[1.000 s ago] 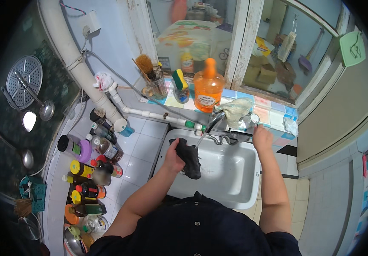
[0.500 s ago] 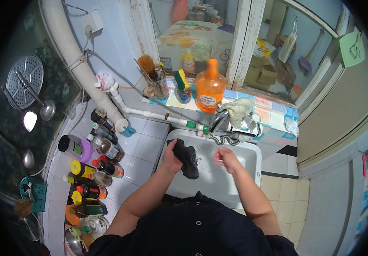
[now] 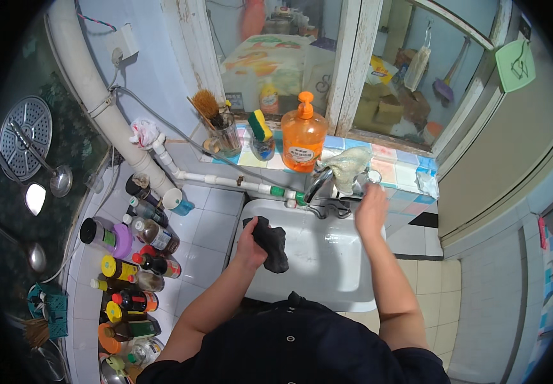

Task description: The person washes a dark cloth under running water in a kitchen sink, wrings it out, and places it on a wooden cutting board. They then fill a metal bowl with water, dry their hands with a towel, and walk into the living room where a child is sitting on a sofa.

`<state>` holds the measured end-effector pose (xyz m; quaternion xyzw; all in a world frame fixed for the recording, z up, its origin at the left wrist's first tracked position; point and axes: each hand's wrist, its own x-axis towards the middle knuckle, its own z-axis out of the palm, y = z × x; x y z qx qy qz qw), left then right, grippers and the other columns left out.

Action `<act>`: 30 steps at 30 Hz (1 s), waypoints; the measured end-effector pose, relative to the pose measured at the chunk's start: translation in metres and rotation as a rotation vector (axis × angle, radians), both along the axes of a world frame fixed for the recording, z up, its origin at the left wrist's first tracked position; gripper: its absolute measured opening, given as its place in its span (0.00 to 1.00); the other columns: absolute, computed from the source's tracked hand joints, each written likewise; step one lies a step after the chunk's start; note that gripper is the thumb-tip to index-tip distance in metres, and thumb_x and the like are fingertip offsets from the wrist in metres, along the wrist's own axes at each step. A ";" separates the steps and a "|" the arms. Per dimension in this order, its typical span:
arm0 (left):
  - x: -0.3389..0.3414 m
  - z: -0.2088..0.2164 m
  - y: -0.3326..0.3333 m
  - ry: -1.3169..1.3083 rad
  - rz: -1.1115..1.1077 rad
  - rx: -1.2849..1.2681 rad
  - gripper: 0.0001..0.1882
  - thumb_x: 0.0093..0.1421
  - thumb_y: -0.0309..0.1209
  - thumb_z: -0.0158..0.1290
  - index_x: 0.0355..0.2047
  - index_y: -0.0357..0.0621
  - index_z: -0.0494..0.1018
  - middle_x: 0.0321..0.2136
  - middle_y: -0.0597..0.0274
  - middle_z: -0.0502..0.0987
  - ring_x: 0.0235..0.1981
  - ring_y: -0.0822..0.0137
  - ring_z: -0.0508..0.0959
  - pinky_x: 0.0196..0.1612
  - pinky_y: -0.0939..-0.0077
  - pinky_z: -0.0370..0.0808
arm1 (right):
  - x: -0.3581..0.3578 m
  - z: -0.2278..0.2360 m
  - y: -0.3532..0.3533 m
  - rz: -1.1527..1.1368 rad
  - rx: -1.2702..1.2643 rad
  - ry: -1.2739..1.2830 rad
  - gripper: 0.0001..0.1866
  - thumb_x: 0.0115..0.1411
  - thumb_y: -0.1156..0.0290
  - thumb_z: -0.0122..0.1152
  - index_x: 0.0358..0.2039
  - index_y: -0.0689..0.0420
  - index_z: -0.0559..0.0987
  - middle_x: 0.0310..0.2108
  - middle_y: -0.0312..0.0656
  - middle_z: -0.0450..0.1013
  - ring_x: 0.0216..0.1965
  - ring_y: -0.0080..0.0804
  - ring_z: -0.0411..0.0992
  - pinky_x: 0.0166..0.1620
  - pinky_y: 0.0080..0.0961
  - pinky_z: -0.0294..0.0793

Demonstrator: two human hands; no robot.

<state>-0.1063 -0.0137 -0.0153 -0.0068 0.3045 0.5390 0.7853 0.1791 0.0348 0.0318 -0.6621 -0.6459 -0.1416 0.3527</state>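
Note:
My left hand (image 3: 249, 248) is closed round a bunched black sock (image 3: 270, 246), which hangs over the left part of the white sink (image 3: 318, 291). The sock looks limp and wrinkled. At the back right of the sink, my right hand (image 3: 372, 208) reaches to the faucet handle (image 3: 374, 176), with its fingers gathered against it. The metal faucet (image 3: 317, 185) has a pale cloth (image 3: 352, 168) draped over it. Whether water runs from the spout cannot be made out.
An orange soap pump bottle (image 3: 303, 137), a sponge (image 3: 260, 125) in a glass and a glass of brushes (image 3: 225, 137) stand on the tiled ledge. Several seasoning bottles (image 3: 154, 233) crowd the left counter. A white pipe (image 3: 215, 180) runs along the wall.
My right hand has moved from over the basin up and right to the faucet handle. The left hand still holds the sock, nearly in the same place. The whole view has shifted slightly.

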 end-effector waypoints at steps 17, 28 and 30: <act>0.040 0.055 -0.006 -0.120 -0.129 0.151 0.15 0.61 0.43 0.43 0.32 0.44 0.69 0.29 0.62 0.73 0.38 0.61 0.73 0.49 0.61 0.67 | -0.064 -0.062 -0.074 0.769 -0.460 0.452 0.46 0.42 0.69 0.68 0.60 0.54 0.53 0.51 0.52 0.63 0.53 0.45 0.61 0.57 0.34 0.58; -0.020 -0.019 -0.009 0.850 -0.294 0.252 0.13 0.59 0.33 0.46 0.43 0.44 0.69 0.42 0.63 0.71 0.50 0.67 0.67 0.55 0.71 0.59 | -0.064 -0.035 -0.054 0.823 -0.755 1.903 0.21 0.44 0.79 0.45 0.42 0.66 0.69 0.41 0.47 0.71 0.43 0.36 0.70 0.50 0.28 0.68; -0.002 -0.024 0.004 0.820 -0.339 0.553 0.21 0.62 0.35 0.45 0.54 0.44 0.59 0.52 0.56 0.62 0.55 0.67 0.59 0.59 0.70 0.53 | -0.064 -0.036 -0.050 0.846 -0.824 2.048 0.22 0.44 0.77 0.44 0.42 0.67 0.69 0.42 0.49 0.70 0.44 0.38 0.69 0.52 0.31 0.67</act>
